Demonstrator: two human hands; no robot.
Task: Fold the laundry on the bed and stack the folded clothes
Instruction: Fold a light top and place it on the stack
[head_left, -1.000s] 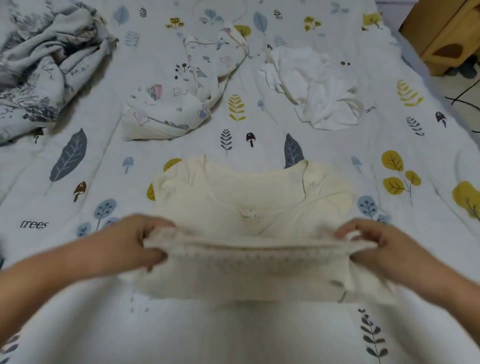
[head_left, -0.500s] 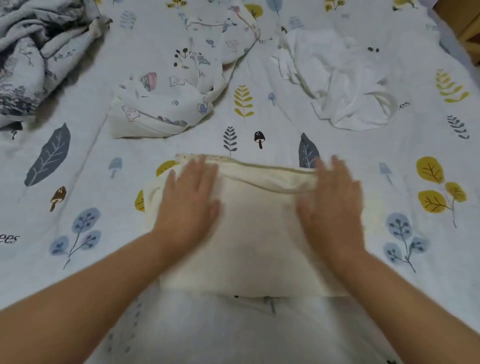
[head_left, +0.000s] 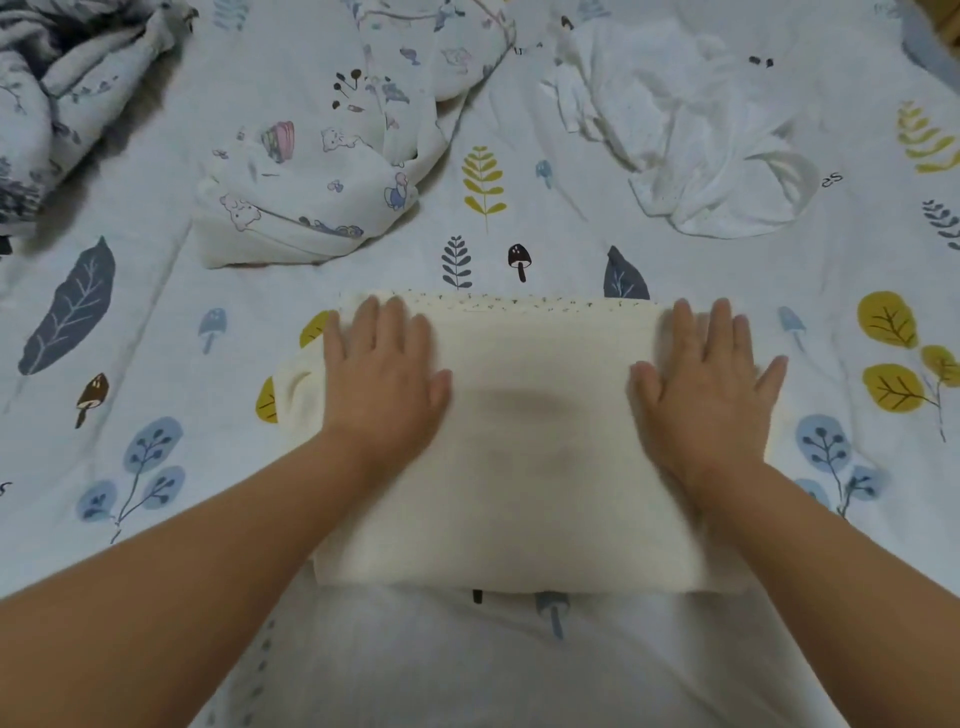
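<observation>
Hands are now lying flat on the cream garment (head_left: 535, 457), where a second ago they were pinching its near hem and lifting it. The left hand (head_left: 382, 374) and right hand (head_left: 709, 384) are pressing with straight, spread fingers, smoothing the fold near the bed's (head_left: 156, 332) near edge, hem meeting the far side. That fold is looking finished, though a sleeve is poking out at left. The printed garment (head_left: 322, 182) and white garment (head_left: 691, 140) are still waiting, crumpled, toward the far edge.
</observation>
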